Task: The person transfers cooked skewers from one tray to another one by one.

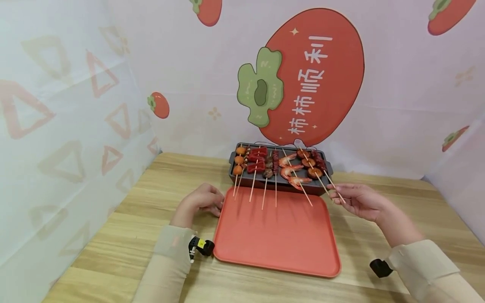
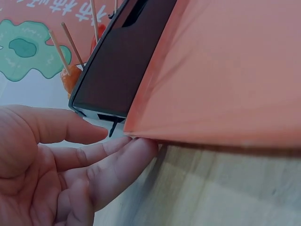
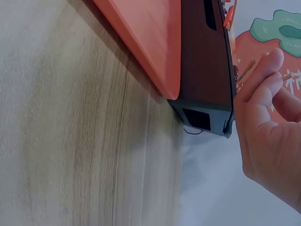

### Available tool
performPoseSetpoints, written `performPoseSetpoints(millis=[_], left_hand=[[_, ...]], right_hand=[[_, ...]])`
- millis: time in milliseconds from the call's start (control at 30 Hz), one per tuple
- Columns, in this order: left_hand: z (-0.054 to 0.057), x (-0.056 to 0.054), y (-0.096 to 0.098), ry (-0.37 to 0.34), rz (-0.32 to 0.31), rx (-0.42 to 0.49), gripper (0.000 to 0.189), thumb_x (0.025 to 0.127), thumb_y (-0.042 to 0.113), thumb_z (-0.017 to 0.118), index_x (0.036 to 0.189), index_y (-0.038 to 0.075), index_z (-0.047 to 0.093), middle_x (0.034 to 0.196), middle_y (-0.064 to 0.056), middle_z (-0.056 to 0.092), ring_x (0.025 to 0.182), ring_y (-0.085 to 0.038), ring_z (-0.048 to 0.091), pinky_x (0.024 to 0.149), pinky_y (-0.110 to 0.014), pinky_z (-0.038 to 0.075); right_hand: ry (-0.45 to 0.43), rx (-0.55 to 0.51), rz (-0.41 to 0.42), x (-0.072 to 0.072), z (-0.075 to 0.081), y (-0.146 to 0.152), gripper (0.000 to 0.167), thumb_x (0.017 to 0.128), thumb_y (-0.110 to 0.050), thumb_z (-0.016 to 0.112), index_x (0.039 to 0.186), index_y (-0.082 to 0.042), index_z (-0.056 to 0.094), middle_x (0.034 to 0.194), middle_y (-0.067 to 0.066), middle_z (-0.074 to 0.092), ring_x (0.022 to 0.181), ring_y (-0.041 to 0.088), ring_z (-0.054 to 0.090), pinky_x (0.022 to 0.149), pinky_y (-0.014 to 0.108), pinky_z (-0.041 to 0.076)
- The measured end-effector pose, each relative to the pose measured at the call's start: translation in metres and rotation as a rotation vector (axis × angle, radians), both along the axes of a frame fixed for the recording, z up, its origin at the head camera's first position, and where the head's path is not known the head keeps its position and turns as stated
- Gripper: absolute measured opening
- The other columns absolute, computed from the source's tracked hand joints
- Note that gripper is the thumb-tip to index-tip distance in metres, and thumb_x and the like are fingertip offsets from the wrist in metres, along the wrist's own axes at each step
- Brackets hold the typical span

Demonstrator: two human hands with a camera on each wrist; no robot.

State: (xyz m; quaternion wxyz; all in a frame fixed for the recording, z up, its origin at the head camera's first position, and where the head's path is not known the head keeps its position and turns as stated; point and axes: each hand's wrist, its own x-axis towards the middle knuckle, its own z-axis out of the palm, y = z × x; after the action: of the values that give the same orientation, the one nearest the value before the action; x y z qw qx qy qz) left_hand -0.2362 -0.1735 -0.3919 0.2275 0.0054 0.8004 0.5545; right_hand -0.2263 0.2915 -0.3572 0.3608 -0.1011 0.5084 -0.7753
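Several food skewers lie side by side on a dark grill box [image 1: 250, 182], sticks pointing towards me. At its right end, my right hand [image 1: 360, 201] pinches the bare stick of the dark red meat skewer [image 1: 319, 160]. Beside that skewer lies one with round brown slices [image 1: 308, 162], then the shrimp skewer [image 1: 291, 170]. My left hand [image 1: 204, 198] touches the left edge of the red tray [image 1: 280, 240]. In the left wrist view its fingertips [image 2: 143, 148] meet the tray's corner, while the thumb stays apart from it.
Orange balls on a skewer [image 1: 238, 160] sit at the grill's left end, near red zigzag pieces [image 1: 257, 159]. Stick ends overhang the tray's far part. A wooden table [image 1: 125, 235] carries everything, with a printed cloth [image 1: 197, 71] behind and at the sides.
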Motion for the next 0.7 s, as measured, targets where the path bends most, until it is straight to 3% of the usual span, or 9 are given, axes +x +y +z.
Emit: performPoseSetpoints(millis=[167,400,700], left_hand=[[-0.001,0.000,0.002,0.032,-0.015,-0.028,0.029,0.091,-0.007,0.053,0.116,-0.018,0.059,0.090,-0.020,0.065,0.058,-0.015,0.065,0.063,-0.032,0.062],[-0.003,0.000,0.004,0.025,-0.019,-0.055,0.026,0.090,-0.012,0.054,0.115,-0.016,0.056,0.086,-0.014,0.062,0.056,-0.014,0.062,0.064,-0.032,0.062],[-0.003,0.003,0.007,0.041,-0.026,-0.086,0.022,0.090,-0.011,0.058,0.111,-0.015,0.056,0.089,-0.016,0.062,0.055,-0.014,0.061,0.061,-0.032,0.061]], right_hand=[[-0.009,-0.037,-0.014,0.001,-0.003,-0.006,0.042,0.109,-0.004,0.029,0.121,-0.007,0.069,0.104,0.007,0.075,0.092,0.013,0.074,0.085,0.018,0.057],[-0.027,-0.007,-0.077,0.004,-0.003,-0.011,0.041,0.108,-0.006,0.033,0.117,-0.011,0.072,0.099,0.005,0.076,0.088,0.011,0.074,0.080,0.017,0.058],[-0.009,-0.060,-0.084,0.007,-0.003,-0.010,0.040,0.107,-0.002,0.033,0.118,-0.010,0.072,0.100,0.007,0.075,0.091,0.011,0.073,0.083,0.019,0.058]])
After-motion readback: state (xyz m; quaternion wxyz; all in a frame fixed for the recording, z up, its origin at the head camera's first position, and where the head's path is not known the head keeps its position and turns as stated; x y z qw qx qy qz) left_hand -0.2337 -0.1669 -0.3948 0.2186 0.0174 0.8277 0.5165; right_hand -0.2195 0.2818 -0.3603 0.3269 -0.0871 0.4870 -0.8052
